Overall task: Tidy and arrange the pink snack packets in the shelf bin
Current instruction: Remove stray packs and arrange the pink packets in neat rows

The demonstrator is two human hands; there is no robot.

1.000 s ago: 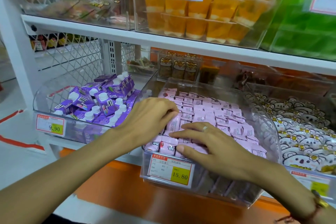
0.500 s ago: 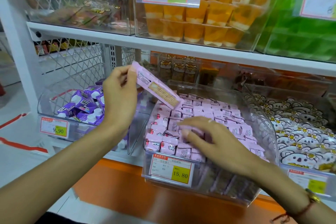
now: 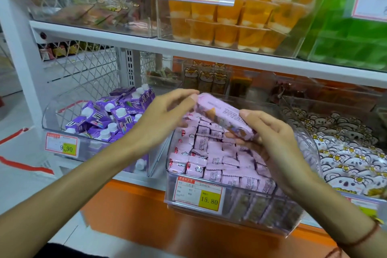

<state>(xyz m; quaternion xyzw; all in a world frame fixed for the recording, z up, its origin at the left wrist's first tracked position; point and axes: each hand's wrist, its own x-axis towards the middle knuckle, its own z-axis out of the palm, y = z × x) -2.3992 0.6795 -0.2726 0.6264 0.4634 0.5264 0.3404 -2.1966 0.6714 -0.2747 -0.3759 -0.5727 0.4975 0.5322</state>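
1. Shop shelving (image 3: 188,50), white, two tiers in view; clear bins stand side by side on the lower tier, each with a price tag on its front.
2. Bin (image 3: 234,211), clear plastic, centre of the lower tier. Filled with pink packets (image 3: 211,153) standing in close rows; front rows even, the middle partly hidden behind the hands.
3. Packet (image 3: 224,118), pink, long and slim, held in the air above the bin, tilted with its left end higher. Printed back faces up.
4. Left hand (image 3: 165,115): fingertips pinch the packet's upper left end, fingers narrow on it.
5. Right hand (image 3: 272,134): thumb on top, fingers curled under the lower right end; a firm hold on the packet.
6. Handling, judged: light, foil-wrapped, likely slick; the contents probably keep it fairly stiff along its length, though the crimped ends would crumple. Best held by the long sides near the middle, then slid upright into a gap in the rows.
7. Left bin (image 3: 62,115): purple cartons (image 3: 109,117) with white caps, loosely heaped.
8. Right bin (image 3: 310,132): white bags (image 3: 345,153) with a flower print.
9. Upper tier: orange jelly cups (image 3: 230,25) and green packs (image 3: 351,33).
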